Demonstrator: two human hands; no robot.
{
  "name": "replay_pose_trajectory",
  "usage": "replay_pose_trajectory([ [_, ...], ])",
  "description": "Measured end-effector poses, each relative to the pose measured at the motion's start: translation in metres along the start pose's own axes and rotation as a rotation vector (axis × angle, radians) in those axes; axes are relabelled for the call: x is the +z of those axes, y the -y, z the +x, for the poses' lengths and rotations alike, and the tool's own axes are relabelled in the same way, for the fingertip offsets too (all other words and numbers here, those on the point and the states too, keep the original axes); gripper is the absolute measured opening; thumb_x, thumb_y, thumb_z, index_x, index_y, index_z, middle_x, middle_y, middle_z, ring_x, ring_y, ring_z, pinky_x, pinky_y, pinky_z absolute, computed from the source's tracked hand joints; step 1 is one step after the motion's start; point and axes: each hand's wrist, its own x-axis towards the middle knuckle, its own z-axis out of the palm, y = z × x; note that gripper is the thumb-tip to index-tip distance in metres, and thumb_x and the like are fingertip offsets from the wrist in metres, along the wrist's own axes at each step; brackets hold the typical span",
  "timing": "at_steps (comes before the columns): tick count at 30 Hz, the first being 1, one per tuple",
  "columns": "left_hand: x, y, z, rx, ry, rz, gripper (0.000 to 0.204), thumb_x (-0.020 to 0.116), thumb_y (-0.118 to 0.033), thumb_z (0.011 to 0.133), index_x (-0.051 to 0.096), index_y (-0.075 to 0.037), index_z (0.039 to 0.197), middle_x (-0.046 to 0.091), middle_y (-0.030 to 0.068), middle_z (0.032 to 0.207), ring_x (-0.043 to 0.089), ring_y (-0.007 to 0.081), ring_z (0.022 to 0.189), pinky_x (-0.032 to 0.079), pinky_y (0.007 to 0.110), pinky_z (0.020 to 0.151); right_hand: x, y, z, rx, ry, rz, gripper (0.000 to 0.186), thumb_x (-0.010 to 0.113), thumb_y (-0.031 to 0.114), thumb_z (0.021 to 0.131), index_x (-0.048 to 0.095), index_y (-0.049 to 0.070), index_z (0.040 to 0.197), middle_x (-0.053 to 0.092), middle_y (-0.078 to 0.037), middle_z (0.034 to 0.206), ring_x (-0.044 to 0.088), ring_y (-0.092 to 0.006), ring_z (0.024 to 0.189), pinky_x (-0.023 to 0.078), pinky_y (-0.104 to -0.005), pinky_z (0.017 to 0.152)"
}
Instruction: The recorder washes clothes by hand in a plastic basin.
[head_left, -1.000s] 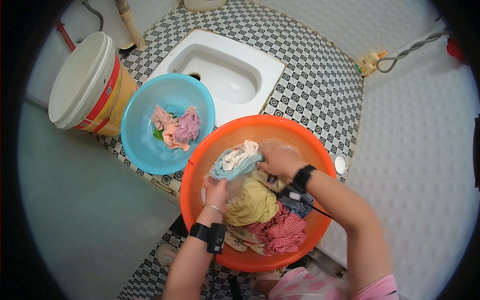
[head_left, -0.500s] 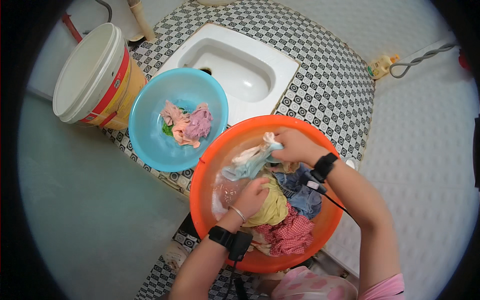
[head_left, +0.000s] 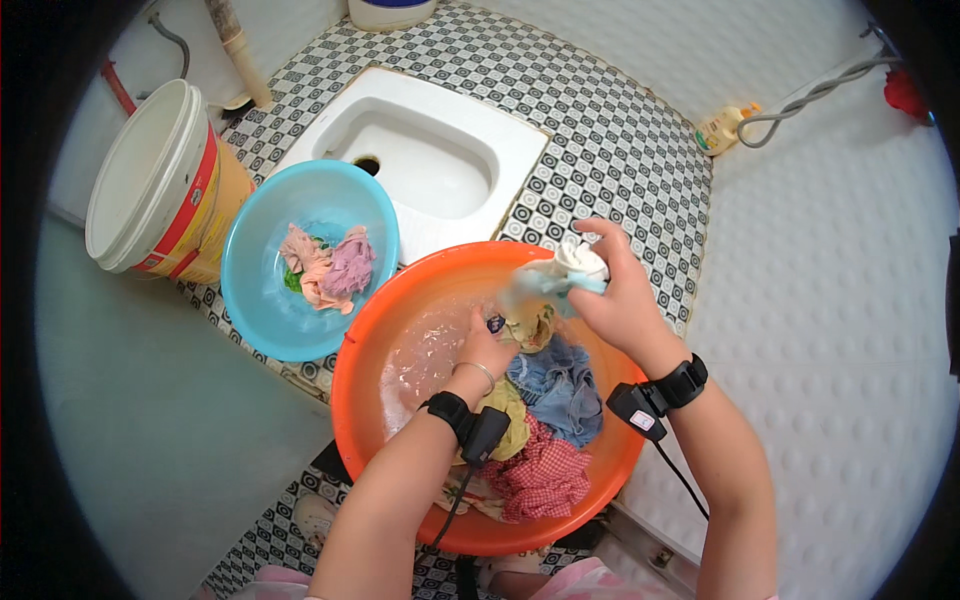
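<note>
In the large orange basin (head_left: 352, 400) lie wet clothes in sudsy water. My right hand (head_left: 625, 295) is closed on a bunched white and light-blue cloth (head_left: 582, 262), lifted over the basin's far right side; its lower end is blurred. Inside the basin, my left hand (head_left: 486, 350) has its fingers closed at the edge of a beige printed cloth (head_left: 535, 328), fingertips partly hidden. Under and beside it are a yellow cloth (head_left: 508, 405), blue denim (head_left: 560, 390) and a red checked cloth (head_left: 543, 475).
To the far left, a light-blue basin (head_left: 250, 240) holds pink, peach and purple cloths. A tall white bucket (head_left: 145, 180) stands beside it. Behind are a white squat toilet (head_left: 500, 140) and patterned floor tiles. A yellow bottle (head_left: 722, 132) stands by the right wall.
My right hand has raised the white and light-blue cloth and moved it right, out of the water. My left hand has shifted to the beige printed cloth. The view has shifted a little.
</note>
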Motion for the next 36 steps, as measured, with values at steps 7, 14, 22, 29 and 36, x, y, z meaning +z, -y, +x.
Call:
replay_pose_trajectory([
  [7, 0.017, 0.012, -0.028, 0.24, 0.29, -0.046, 0.04, 0.061, -0.021, 0.078, 0.056, -0.006, 0.115, 0.064, 0.0207, 0.098, 0.061, 0.0354, 0.094, 0.047, 0.039, 0.084, -0.009, -0.006, -0.018, -0.223, 0.109, -0.124, 0.033, 0.057, 0.005, 0.068, 0.058, 0.003, 0.101, 0.06, -0.016, 0.093, 0.059, -0.0329, 0.089, 0.048, -0.037, 0.079],
  [14, -0.004, -0.004, -0.1, 0.575, 0.67, 0.121, 0.033, 0.062, -0.017, 0.081, 0.057, -0.003, 0.111, 0.061, 0.008, 0.085, 0.058, 0.0141, 0.077, 0.047, 0.029, 0.069, 0.015, 0.03, -0.014, -0.167, 0.336, 0.131, 0.028, 0.061, 0.007, 0.075, 0.048, 0.006, 0.1, 0.059, -0.01, 0.086, 0.059, -0.0186, 0.079, 0.046, -0.0304, 0.07],
  [22, -0.074, 0.047, -0.074, 0.022, 0.277, -0.051, 0.034, 0.058, -0.017, 0.084, 0.055, -0.003, 0.114, 0.062, 0.0044, 0.083, 0.058, 0.0146, 0.073, 0.049, 0.028, 0.067, 0.103, -0.087, 0.008, 0.033, 0.418, -0.266, 0.03, 0.06, 0.015, 0.079, 0.055, 0.002, 0.105, 0.062, -0.02, 0.097, 0.06, -0.0329, 0.093, 0.047, -0.04, 0.08],
  [29, -0.086, 0.11, -0.042, -0.01, -0.232, -0.084, 0.061, 0.06, -0.026, 0.085, 0.037, 0.002, 0.134, 0.048, 0.0208, 0.127, 0.047, 0.0288, 0.118, 0.039, 0.034, 0.096, 0.196, -0.11, 0.006, 0.159, 0.443, -0.479, 0.033, 0.049, 0.011, 0.079, 0.063, 0.002, 0.107, 0.061, -0.022, 0.109, 0.058, -0.0379, 0.102, 0.045, -0.041, 0.089],
  [36, -0.083, 0.1, -0.036, -0.2, -0.215, -0.273, 0.062, 0.047, -0.04, 0.092, 0.031, -0.002, 0.139, 0.045, 0.0154, 0.132, 0.047, 0.031, 0.119, 0.036, 0.039, 0.1, 0.182, -0.123, 0.012, 0.395, 0.189, -0.402, 0.036, 0.052, 0.027, 0.082, 0.064, 0.0, 0.103, 0.063, -0.025, 0.101, 0.06, -0.0371, 0.099, 0.044, -0.0454, 0.091],
])
